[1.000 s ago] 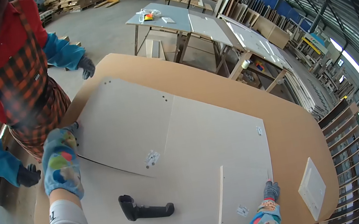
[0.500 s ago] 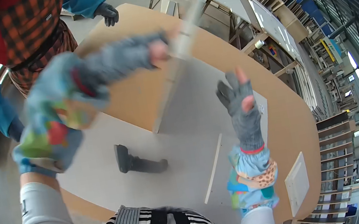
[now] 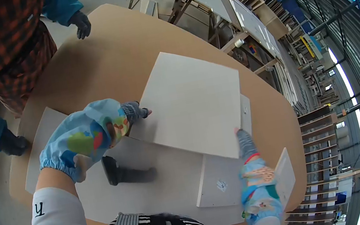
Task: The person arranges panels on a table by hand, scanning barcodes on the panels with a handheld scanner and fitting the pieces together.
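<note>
Below spread a brown, round-cornered tabletop (image 3: 104,51), with a person in an orange-and-black checked apron (image 3: 17,49) standing at its left. On pale grey panels (image 3: 174,190) lay a black pistol-shaped device (image 3: 128,173), and just beyond it the grey-gloved left hand (image 3: 134,112) gripped the left edge of a white rectangular board (image 3: 192,100) over those panels. Touching the board's lower right edge was the grey-gloved right hand (image 3: 246,145), whether closed on it I could not tell, with a smaller white board (image 3: 285,175) to its right
</note>
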`<state>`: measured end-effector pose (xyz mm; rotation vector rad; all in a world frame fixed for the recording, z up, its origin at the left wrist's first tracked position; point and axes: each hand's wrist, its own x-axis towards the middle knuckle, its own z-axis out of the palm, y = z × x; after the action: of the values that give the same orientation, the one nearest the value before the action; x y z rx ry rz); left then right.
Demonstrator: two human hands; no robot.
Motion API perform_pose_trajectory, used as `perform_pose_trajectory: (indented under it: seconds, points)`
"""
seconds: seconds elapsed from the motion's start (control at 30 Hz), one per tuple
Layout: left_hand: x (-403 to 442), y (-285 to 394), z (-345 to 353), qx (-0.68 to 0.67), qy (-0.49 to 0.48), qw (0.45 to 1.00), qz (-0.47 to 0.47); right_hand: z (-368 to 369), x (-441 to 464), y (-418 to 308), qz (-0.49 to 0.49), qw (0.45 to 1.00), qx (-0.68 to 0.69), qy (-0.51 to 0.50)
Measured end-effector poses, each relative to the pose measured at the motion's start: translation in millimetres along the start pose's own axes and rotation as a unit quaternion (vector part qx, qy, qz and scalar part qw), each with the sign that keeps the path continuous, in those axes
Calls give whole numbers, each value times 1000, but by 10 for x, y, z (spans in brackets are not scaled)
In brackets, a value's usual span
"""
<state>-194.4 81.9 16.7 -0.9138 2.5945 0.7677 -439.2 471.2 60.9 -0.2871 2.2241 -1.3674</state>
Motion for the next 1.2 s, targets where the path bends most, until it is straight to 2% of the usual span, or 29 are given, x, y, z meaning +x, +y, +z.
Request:
perform_pose_trajectory:
  seconds: [0.07,0.17,0.2,0.3,0.37,0.4,0.43,0.5,0.57,0.6,0.63,0.67,0.7,0.73,0.77,0.8,0.9,0.93,1.2]
  points:
    - [57,-40,-6,-32,33,999,-19,488,-45,133,18,990,-38,131]
    - [53,-262,-142,-73,63,994,-42,954,-183,-117,72,988,-3,139]
    - [53,-389,-195,-84,58,993,-53,1071,-114,-31,26,990,18,135]
    - [-12,-810,-413,-136,24,985,-108,1489,-54,-97,16,995,-24,94]
    - [24,-1205,-495,-80,70,991,-84,1849,-46,-147,-20,991,-116,67]
    - [103,-1481,-475,-69,95,990,-83,2023,31,-44,-89,977,-184,60]
    - [183,-1744,-470,-59,123,987,-83,2208,109,74,-115,974,-190,38]
    - [185,-2078,-604,-51,115,988,-89,2470,-42,-169,-91,981,-170,10]
    - [202,-2397,-650,-46,103,989,-95,2675,-105,-406,-111,956,-267,-45]
    - [227,-2532,-637,-30,120,983,-138,2764,-161,-531,-104,958,-264,-44]
    - [267,-2672,-622,-15,138,974,-179,2871,-205,-657,-91,940,-323,-65]
    - [299,-2809,-593,-11,135,975,-175,2957,-206,-724,-79,918,-379,-84]
    - [282,-2891,-567,5,170,968,-183,3027,-186,-734,-76,919,-377,-82]
    - [317,-2938,-565,19,208,959,-189,3074,-133,-750,-85,915,-387,-78]
    - [307,-2996,-515,19,204,961,-188,3090,-128,-754,-88,909,-401,-78]
    - [266,-3000,-520,1,210,961,-180,3077,-138,-867,-49,906,-404,-111]
    - [212,-2972,-594,-26,207,963,-173,3093,-182,-972,-48,884,-457,-88]
    - [196,-2956,-623,-36,201,962,-180,3102,-185,-1027,-17,879,-464,-109]
    - [84,-2876,-677,-108,231,945,-202,3160,-184,-1000,-21,886,-452,-99]
